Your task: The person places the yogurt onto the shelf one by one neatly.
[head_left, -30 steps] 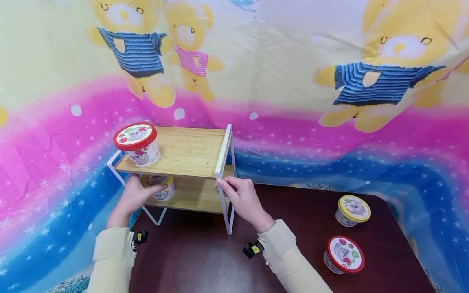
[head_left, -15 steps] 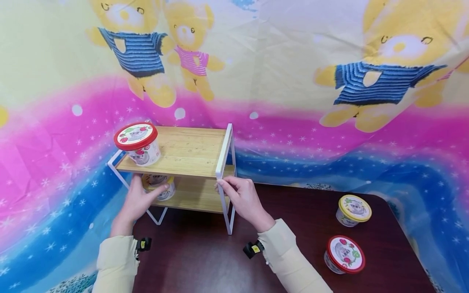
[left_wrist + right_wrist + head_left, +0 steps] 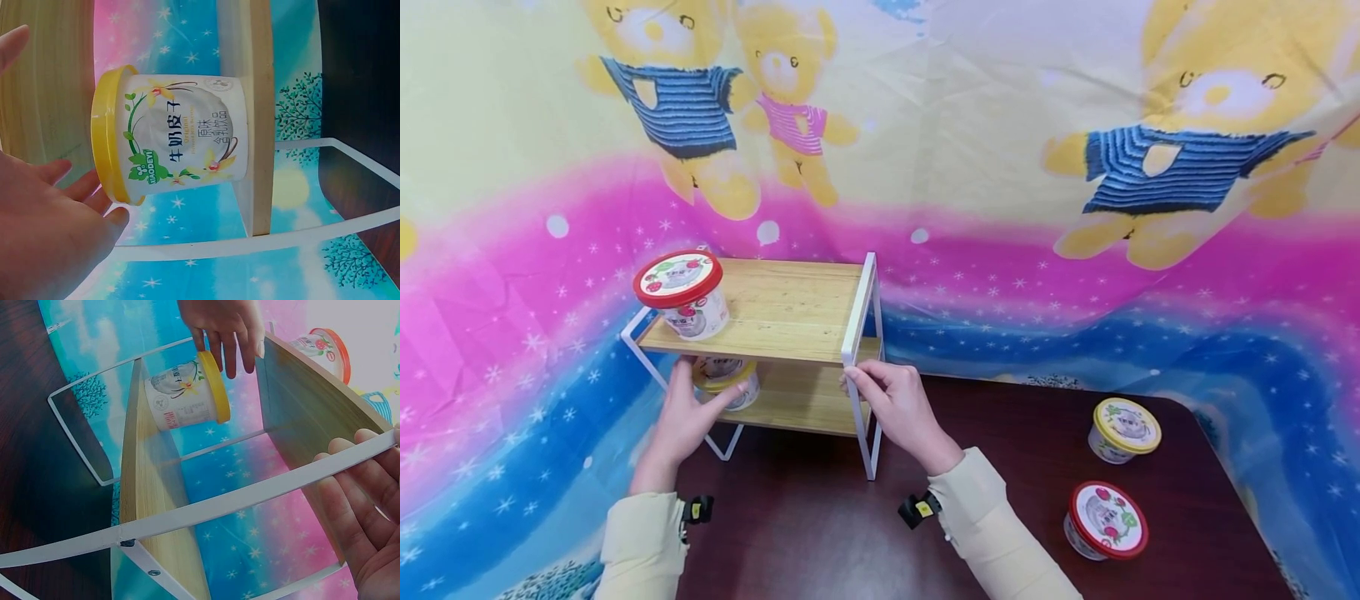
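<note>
A yellow-lidded paper tub (image 3: 181, 134) of milk dessert stands upright on the lower board (image 3: 797, 408) of a small two-tier rack, at its left end. My left hand (image 3: 682, 418) reaches in beside it with thumb and fingers spread. In the left wrist view the fingertips lie at the lid's edge, and the thumb is apart from the tub. My right hand (image 3: 901, 410) grips the rack's white metal frame (image 3: 262, 495) at the front right, fingers curled round the bar. On the upper board (image 3: 790, 308), a red-lidded tub (image 3: 696, 318) stands at the left end.
Another yellow-lidded tub (image 3: 1123, 429) and another red-lidded tub (image 3: 1105, 521) stand on the dark table (image 3: 790, 533) at the right. A patterned cloth (image 3: 970, 167) with bears hangs close behind the rack and down its left side.
My left hand has shifted slightly to the right and back toward me, its thumb opening away from the tub. The right hand stays on the frame, and the tubs look unmoved.
</note>
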`<state>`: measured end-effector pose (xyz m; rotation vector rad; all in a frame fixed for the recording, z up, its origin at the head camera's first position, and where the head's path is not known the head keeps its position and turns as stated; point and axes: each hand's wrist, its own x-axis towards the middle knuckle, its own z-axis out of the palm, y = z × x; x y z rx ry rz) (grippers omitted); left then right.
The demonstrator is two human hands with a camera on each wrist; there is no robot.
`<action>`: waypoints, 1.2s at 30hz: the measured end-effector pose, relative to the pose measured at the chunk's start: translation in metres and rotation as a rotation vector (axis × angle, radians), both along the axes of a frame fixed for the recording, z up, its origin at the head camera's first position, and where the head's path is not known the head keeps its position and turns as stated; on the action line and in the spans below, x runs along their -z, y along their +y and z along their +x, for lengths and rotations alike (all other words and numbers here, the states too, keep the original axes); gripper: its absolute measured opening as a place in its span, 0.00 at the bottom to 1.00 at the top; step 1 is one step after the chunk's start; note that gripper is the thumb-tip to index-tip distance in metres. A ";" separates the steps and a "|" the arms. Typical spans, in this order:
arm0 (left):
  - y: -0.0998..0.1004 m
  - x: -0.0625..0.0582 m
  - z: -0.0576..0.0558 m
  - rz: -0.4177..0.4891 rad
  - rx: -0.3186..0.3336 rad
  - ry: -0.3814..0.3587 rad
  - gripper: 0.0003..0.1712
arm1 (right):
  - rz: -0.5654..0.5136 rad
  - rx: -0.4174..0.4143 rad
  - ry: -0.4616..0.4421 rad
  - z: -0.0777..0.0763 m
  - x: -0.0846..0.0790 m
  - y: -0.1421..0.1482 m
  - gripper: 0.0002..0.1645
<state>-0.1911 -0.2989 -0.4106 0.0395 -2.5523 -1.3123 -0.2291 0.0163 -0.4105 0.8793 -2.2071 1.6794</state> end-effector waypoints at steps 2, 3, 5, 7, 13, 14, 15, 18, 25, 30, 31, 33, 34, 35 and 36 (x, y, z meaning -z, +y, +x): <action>0.000 0.000 0.002 -0.006 -0.010 -0.021 0.60 | 0.001 0.000 -0.001 0.000 0.000 0.000 0.16; 0.000 -0.001 0.003 -0.009 -0.015 -0.030 0.61 | 0.001 -0.001 -0.001 0.000 0.000 0.000 0.16; 0.000 -0.001 0.004 -0.012 -0.025 -0.038 0.61 | 0.001 -0.002 -0.002 0.000 0.000 0.000 0.16; 0.000 0.000 0.006 -0.007 -0.028 -0.032 0.61 | 0.000 -0.003 -0.001 0.000 -0.001 -0.001 0.16; 0.000 0.004 0.012 0.021 -0.022 0.020 0.58 | -0.004 -0.010 -0.012 0.000 -0.001 0.000 0.16; 0.001 0.005 0.013 0.025 -0.024 0.027 0.58 | -0.004 -0.012 -0.014 0.000 -0.001 0.000 0.16; 0.001 0.006 0.013 0.029 -0.025 0.035 0.57 | -0.005 -0.013 -0.015 0.000 -0.001 0.000 0.16; 0.002 0.008 0.015 0.037 -0.034 0.057 0.56 | -0.006 -0.014 -0.019 0.000 0.000 0.000 0.16; 0.002 0.013 0.020 0.057 -0.060 0.102 0.55 | -0.007 -0.008 -0.017 0.000 0.001 0.000 0.16; 0.001 0.016 0.024 0.068 -0.080 0.110 0.55 | -0.009 -0.007 -0.013 -0.001 0.002 -0.001 0.16; 0.001 0.016 0.024 0.071 -0.082 0.113 0.55 | -0.009 -0.007 -0.013 -0.001 0.002 -0.001 0.16; 0.000 0.017 0.025 0.080 -0.085 0.124 0.55 | -0.008 -0.007 -0.013 -0.001 0.001 -0.001 0.16; 0.000 0.017 0.026 0.084 -0.087 0.132 0.54 | -0.008 -0.007 -0.014 -0.001 0.001 -0.001 0.16; 0.000 0.018 0.026 0.091 -0.090 0.141 0.54 | -0.008 -0.009 -0.016 -0.001 0.001 -0.001 0.16; -0.001 0.018 0.026 0.100 -0.097 0.150 0.53 | -0.007 -0.009 -0.017 -0.001 0.001 -0.001 0.16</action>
